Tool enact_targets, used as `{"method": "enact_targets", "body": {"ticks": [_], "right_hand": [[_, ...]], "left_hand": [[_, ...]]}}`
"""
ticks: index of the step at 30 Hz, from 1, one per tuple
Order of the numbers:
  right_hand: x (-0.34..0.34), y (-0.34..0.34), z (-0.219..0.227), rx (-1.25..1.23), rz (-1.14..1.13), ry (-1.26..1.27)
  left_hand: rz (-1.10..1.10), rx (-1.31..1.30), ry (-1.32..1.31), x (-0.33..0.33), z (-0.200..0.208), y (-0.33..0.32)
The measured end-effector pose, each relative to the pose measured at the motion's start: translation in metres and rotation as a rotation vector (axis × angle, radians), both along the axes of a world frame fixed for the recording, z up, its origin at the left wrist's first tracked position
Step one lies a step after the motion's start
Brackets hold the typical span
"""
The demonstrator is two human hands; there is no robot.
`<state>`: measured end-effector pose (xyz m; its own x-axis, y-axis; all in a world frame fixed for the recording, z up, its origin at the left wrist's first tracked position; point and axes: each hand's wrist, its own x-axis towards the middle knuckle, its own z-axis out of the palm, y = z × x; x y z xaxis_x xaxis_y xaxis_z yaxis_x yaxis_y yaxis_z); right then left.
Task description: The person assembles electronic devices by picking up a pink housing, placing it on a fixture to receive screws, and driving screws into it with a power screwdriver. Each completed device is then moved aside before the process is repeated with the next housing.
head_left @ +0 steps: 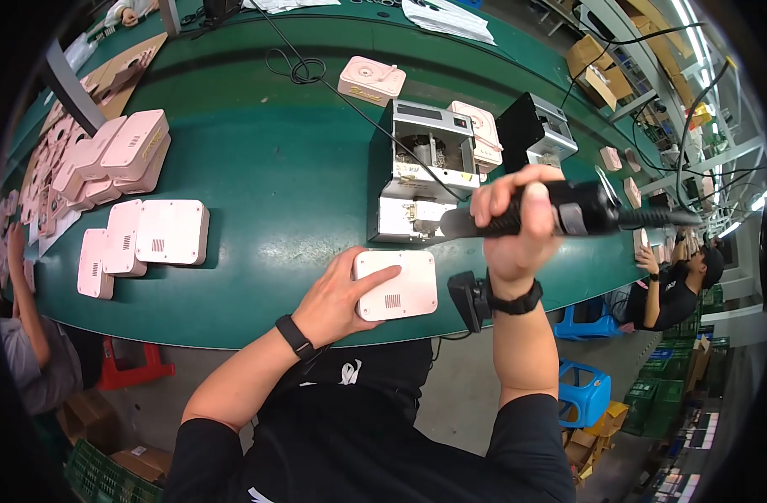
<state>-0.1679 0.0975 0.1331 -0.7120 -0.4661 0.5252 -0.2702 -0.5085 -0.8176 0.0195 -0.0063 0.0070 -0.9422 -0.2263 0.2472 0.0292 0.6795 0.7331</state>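
Observation:
My left hand (337,298) grips the left side of a pale pink box (413,285) near the front edge of the green bench. Its index finger lies across the top, which has corner screw holes and a small slotted grille. Held up to the right, my right hand (521,222) is wrapped round a black electric screwdriver (580,208). The driver's front end points left to the mouth of a silver and black screw feeder (400,220). Whether its bit touches the feeder I cannot tell.
Several pink boxes (172,230) lie at the left, with a stack (136,147) behind them. Another pink box (371,78) sits at the back. A second feeder (551,134) stands at the right. A black cable (341,96) crosses above the bench. A co-worker (668,285) sits at the right.

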Motion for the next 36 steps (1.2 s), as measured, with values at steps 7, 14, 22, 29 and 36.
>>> {"method": "enact_targets", "body": {"ticks": [7,14,22,29,36], "right_hand": [[0.000,0.001,0.000,0.105,0.049,-0.080],[0.013,0.000,-0.019,0.106,0.104,-0.090],[0.008,0.000,-0.031,0.099,0.118,-0.115],[0.009,0.001,-0.029,0.101,0.133,-0.078],[-0.002,-0.003,-0.001,0.017,-0.021,-0.016]], "left_hand": [[-0.016,-0.008,-0.011,-0.008,-0.001,0.002],[-0.025,-0.005,-0.008,-0.009,0.001,-0.001],[-0.023,0.002,-0.009,-0.009,0.001,-0.001],[-0.033,0.001,-0.018,-0.011,-0.002,-0.002],[-0.050,-0.015,-0.016,-0.018,-0.004,0.006]]}}
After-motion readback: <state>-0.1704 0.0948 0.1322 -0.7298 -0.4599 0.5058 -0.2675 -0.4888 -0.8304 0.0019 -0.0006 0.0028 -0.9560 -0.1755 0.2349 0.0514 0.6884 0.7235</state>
